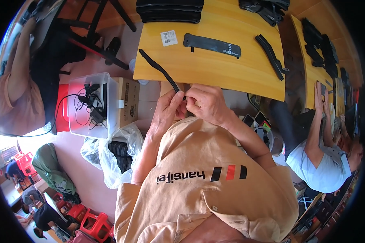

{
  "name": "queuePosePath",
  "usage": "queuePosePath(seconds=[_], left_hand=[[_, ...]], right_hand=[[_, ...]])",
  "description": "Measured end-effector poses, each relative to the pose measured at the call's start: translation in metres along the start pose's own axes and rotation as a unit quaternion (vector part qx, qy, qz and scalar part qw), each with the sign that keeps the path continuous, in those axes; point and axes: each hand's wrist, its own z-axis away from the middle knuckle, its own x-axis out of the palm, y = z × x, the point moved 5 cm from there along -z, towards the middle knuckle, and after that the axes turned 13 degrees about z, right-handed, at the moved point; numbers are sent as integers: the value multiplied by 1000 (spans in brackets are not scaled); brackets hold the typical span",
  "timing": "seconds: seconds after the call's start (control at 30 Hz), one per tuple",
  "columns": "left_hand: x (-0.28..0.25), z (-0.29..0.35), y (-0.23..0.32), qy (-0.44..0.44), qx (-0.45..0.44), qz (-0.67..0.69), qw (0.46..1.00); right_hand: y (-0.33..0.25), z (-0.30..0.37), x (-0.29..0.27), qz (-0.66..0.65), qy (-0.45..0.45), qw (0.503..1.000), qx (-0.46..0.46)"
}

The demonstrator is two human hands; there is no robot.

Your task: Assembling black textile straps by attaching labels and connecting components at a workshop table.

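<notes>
grip: both hands pinch the near end of a thin black strap [160, 69], left hand [166, 111] and right hand [205, 101] touching.
hidden: strap end buried between the fingertips; contact point unclear.
pose: forearms rise from the chest, wrists bent inward, knuckles up.
strap: runs up and left from the grip across the yellow table [215, 65].
edges: grip sits just off the table's near edge; flat black panel [211, 45] lies beyond.

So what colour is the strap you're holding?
Black: the strap pinched by both hands shows plainly in the head view.
</notes>
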Motion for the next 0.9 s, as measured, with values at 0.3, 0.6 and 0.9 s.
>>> queuePosePath(seconds=[0.3, 0.6, 0.9], left_hand=[[2, -1, -1, -15, 14, -5, 1000], [3, -6, -4, 10, 11, -27, 1000], [5, -7, 10, -17, 54, -91, 994]], right_hand=[[9, 2, 5, -101, -41, 987, 122], [-6, -1, -1, 111, -15, 994, 6], [-1, -7, 1, 84, -6, 994, -68]])
